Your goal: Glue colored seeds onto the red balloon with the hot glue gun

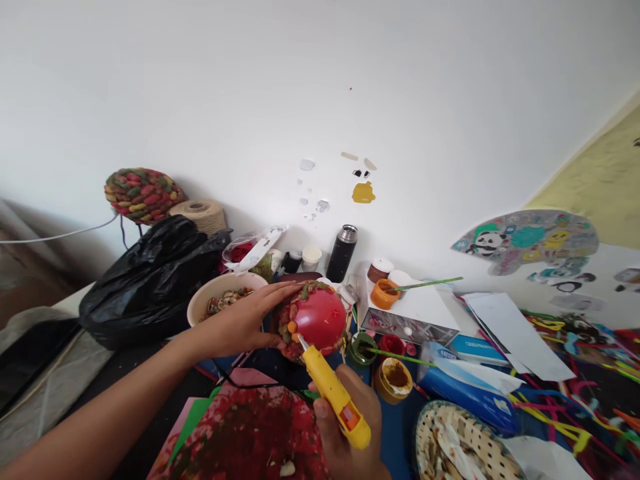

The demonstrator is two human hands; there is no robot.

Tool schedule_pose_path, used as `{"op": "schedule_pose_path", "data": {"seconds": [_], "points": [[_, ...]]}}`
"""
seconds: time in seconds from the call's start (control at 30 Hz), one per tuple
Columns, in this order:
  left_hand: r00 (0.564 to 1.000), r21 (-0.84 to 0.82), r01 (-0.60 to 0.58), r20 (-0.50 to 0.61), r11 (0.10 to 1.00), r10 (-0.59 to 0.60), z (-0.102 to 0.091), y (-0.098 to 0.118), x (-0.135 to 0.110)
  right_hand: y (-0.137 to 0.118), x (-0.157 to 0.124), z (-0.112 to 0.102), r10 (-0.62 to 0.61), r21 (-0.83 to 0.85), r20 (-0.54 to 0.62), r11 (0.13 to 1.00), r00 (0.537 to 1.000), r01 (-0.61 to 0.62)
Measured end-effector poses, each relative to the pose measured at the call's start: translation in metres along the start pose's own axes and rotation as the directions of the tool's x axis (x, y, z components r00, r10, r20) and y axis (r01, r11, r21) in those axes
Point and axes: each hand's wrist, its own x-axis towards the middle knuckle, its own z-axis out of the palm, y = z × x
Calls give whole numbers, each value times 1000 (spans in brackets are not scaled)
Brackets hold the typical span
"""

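Note:
My left hand (pixel 247 323) lies with fingers stretched over the left side of a red balloon (pixel 320 317), steadying it. The balloon is partly covered with coloured shell-like pieces. In my right hand (pixel 350 427) I grip a yellow glue gun (pixel 333 393); its tip touches the balloon's lower left, near an orange piece. Below the balloon lies a red, paint-stained sheet (pixel 250 433).
A cream bowl (pixel 200 303) of coloured pieces stands left of the balloon, and a black plastic bag (pixel 145 280) lies further left. Paint pots with green brushes (pixel 393 377), a black flask (pixel 343 253), papers (pixel 510 327), a blue pack (pixel 470 390) and a woven basket (pixel 450 440) crowd the right.

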Motion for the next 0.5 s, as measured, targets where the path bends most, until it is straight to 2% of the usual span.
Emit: {"op": "schedule_pose_path", "data": {"seconds": [0.23,0.5], "points": [[992,-100,-106,63,989,112,-15,3,12,7,-17,10,85,17,2,996,996,-85],[996,-125,-64,47,990,71,-12,-1,12,1,-14,9,99,19,34,995,995,-99]]}}
